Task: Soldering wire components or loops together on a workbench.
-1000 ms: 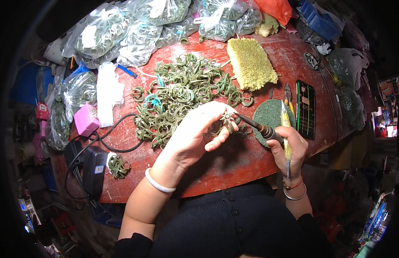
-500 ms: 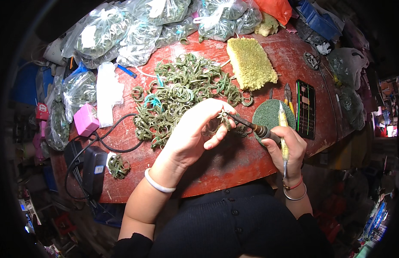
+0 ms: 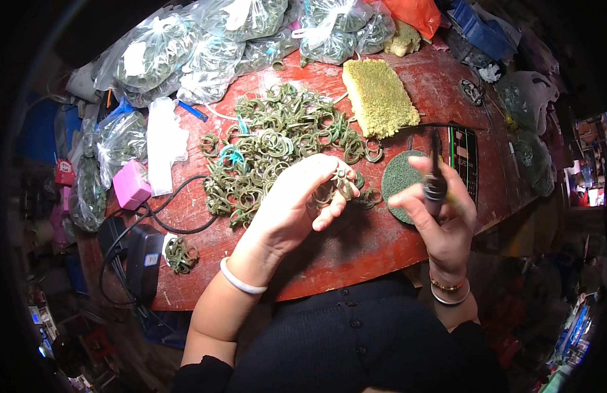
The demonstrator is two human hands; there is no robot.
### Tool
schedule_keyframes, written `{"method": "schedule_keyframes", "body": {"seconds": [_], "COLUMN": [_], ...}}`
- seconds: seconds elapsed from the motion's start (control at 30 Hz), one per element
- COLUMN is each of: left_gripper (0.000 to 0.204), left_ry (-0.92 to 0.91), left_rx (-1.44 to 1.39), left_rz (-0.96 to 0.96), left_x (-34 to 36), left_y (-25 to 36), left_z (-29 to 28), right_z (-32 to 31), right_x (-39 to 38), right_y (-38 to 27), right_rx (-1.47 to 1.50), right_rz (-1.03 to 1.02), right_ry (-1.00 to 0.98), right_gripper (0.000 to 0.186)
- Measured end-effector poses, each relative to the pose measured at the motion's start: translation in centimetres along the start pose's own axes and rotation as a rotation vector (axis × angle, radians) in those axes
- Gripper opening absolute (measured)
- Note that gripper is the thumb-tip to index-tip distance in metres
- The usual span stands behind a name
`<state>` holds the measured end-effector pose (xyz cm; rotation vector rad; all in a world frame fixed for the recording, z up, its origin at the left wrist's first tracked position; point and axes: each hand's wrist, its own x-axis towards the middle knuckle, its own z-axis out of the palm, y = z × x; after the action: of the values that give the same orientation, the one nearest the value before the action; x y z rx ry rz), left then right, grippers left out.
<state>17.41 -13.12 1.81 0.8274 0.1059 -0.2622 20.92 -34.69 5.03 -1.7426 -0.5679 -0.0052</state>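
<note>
My left hand (image 3: 294, 203) is raised over the near edge of a pile of green wax-like rings (image 3: 271, 144). A small green ring with a star-shaped top (image 3: 343, 187) is pinched at its fingertips. To the right, my right hand (image 3: 444, 219) grips a dark soldering-iron-like pen tool (image 3: 436, 187), its thin end pointing away from me. Part of a yellow-handled tool (image 3: 455, 202) shows beside it, mostly hidden by the fingers. Beneath and left of that hand lies a round green pad (image 3: 398, 180). The two hands are apart.
A yellow sponge block (image 3: 379, 98) lies behind the pad, and a phone (image 3: 463, 167) to its right. Bags of green rings (image 3: 153, 59) line the far edge. On the left are a pink block (image 3: 131, 185), a black box (image 3: 143, 259) with cables and a small ring cluster (image 3: 182, 254).
My right hand has drawn the pen tool away from the ring and turned it from pointing left to pointing away from me. My left hand stays nearly still with the ring.
</note>
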Motion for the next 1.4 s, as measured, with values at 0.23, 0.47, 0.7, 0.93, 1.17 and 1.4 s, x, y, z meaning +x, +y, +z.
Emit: {"method": "schedule_keyframes", "body": {"seconds": [0.23, 0.47, 0.7, 0.93, 1.17, 1.4], "left_gripper": [0.028, 0.021, 0.024, 0.024, 0.030, 0.030], "left_ry": [0.059, 0.170, 0.006, 0.118, 0.005, 0.006], "left_rx": [0.090, 0.109, 0.165, 0.123, 0.032, -0.032], "left_rz": [-0.006, 0.065, 0.075, 0.056, 0.002, 0.009], "left_x": [-0.2, -0.2, 0.0, 0.0, -0.2, -0.1], "left_y": [0.2, -0.8, -0.7, -1.1, -0.2, -0.3], "left_z": [1.0, 0.8, 0.0, 0.3, 0.0, 0.2], "right_z": [0.9, 2.1, 1.5, 1.9, 1.1, 1.6], "right_x": [1.3, 2.0, 1.7, 2.1, 1.8, 1.6], "right_y": [-1.8, -1.8, -0.3, -0.6, -0.8, -0.8], "right_rx": [0.065, -0.215, 0.045, 0.042, 0.015, -0.052], "right_rz": [-0.023, -0.279, -0.140, -0.166, -0.108, -0.178], "right_ry": [-0.061, -0.143, -0.212, -0.205, 0.028, 0.031], "right_gripper": [0.017, 0.014, 0.024, 0.014, 0.014, 0.007]}}
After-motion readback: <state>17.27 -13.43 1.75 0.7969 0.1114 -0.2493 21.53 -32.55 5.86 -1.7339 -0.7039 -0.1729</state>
